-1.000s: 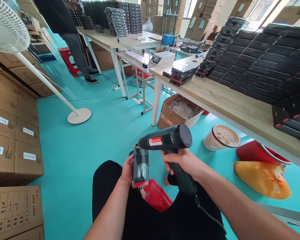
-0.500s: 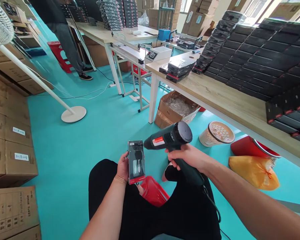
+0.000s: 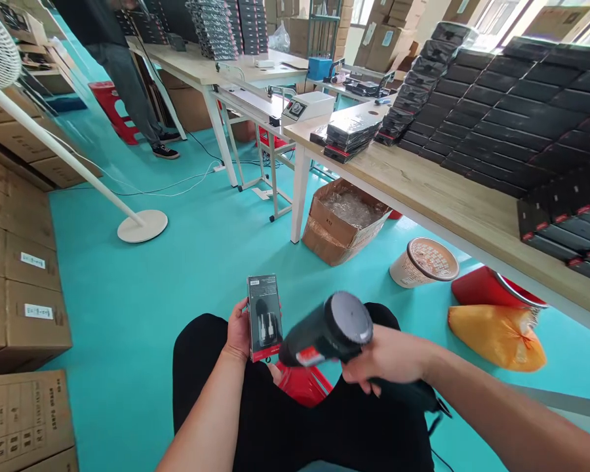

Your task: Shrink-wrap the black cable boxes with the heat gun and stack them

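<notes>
A flat black box with a red lower edge [image 3: 264, 314] stands upright in my left hand [image 3: 238, 331], whose fingers wrap its left side and back. My right hand [image 3: 381, 357] is closed around the handle of a dark heat gun [image 3: 327, 331] with a red-and-white label. The gun's nozzle points left at the lower right edge of the box, close beside it; whether they touch is unclear. The gun is slightly blurred. Below the box, a red plastic piece [image 3: 302, 385] shows between my legs.
A wooden table [image 3: 452, 190] at the right bears stacks of black boxes [image 3: 501, 111]. Beneath and beside it are an open carton [image 3: 341, 223], a waste basket [image 3: 413, 275] and a yellow bag [image 3: 496, 337]. Cartons [image 3: 29, 282] and a fan [image 3: 78, 164] stand left. A person [image 3: 128, 78] stands farther back.
My right hand has lowered the heat gun, and its nozzle has gone from the box's upper right edge to its lower right edge. My left hand still holds the box, which has barely moved.
</notes>
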`<state>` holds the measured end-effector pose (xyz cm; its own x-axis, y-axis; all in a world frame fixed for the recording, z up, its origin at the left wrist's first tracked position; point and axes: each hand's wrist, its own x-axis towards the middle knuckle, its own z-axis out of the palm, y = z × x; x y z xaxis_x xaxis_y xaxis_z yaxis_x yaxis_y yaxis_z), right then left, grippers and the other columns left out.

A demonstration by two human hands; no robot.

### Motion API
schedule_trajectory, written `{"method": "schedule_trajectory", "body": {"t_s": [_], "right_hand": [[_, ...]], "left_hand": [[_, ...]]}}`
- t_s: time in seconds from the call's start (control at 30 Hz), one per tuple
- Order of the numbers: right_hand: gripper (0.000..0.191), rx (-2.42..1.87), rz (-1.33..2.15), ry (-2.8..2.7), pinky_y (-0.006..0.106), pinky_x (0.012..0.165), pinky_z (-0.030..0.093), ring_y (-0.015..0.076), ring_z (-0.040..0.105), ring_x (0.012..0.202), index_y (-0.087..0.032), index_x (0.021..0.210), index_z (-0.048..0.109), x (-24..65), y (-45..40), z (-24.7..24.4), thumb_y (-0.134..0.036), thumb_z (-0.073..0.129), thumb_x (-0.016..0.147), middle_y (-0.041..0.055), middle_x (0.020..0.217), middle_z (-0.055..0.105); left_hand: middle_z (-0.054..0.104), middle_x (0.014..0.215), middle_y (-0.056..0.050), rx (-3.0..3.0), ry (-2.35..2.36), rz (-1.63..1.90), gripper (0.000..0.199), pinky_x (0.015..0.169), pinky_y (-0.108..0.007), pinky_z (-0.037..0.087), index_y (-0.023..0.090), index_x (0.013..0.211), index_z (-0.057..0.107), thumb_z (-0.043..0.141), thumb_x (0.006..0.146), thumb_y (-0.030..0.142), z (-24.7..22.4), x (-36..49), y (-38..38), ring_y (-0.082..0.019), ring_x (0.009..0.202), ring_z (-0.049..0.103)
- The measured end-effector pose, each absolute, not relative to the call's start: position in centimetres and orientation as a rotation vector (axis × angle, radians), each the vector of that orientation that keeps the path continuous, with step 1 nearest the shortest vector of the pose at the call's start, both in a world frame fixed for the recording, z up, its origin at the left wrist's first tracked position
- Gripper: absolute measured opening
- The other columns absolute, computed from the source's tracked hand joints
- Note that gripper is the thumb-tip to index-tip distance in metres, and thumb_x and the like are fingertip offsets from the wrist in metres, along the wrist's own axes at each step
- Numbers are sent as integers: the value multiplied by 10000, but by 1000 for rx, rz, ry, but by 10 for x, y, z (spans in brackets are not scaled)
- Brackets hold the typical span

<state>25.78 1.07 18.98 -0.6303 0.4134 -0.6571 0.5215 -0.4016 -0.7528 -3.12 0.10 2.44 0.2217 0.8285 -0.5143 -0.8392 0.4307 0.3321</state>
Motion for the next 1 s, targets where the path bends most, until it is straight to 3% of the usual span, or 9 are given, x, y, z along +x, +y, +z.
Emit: {"method": "schedule_trajectory", "body": {"t_s": [0.1, 0.3, 0.57, 0.7, 0.87, 1.0], "right_hand": [[79, 1257, -2254, 1601, 265, 496, 463, 134, 550, 491, -188, 659, 603, 263, 3, 186, -226, 670, 675, -28, 526, 595], [191, 1735, -2550, 1727, 277, 523, 470, 146, 561, 517, -191, 941, 629, 240, 37, 190, -286, 680, 783, -29, 576, 625], [140, 1319, -2291, 1514, 272, 478, 455, 147, 547, 475, -182, 786, 668, 268, 7, 194, -194, 679, 646, -37, 525, 599], [258, 1654, -2529, 1445, 284, 536, 449, 146, 529, 526, -161, 912, 691, 270, -24, 182, -353, 690, 739, -17, 561, 612], [339, 1546, -2724, 1367, 318, 577, 452, 153, 522, 548, -158, 684, 662, 242, -49, 171, -478, 768, 710, 14, 580, 595], [358, 1817, -2876, 1444, 329, 602, 460, 183, 547, 604, -174, 909, 695, 233, -52, 163, -501, 751, 775, 7, 620, 612]], "left_hand": [[785, 1074, -193, -19, 664, 1151, 528, 872, -447, 579, 60, 1202, 686, 538, 887, 457, 24, -31, 0, -324, 940, 756], [782, 1063, -206, 19, 678, 1085, 544, 864, -475, 577, 50, 1201, 688, 542, 886, 469, 20, -33, -1, -355, 938, 754], [782, 1036, -192, -37, 677, 1201, 554, 908, -526, 566, 78, 1270, 655, 582, 878, 463, 20, -34, -2, -375, 978, 745], [781, 1007, -186, -91, 778, 1280, 497, 850, -480, 591, 71, 1204, 670, 580, 898, 451, 21, -34, 0, -326, 877, 757], [780, 953, -148, -207, 873, 1459, 390, 866, -489, 593, 125, 1128, 677, 490, 979, 434, 11, -38, 11, -301, 885, 756], [784, 956, -94, -268, 795, 1574, 277, 868, -430, 597, 171, 1079, 687, 510, 998, 367, 3, -44, 12, -265, 910, 756]]}}
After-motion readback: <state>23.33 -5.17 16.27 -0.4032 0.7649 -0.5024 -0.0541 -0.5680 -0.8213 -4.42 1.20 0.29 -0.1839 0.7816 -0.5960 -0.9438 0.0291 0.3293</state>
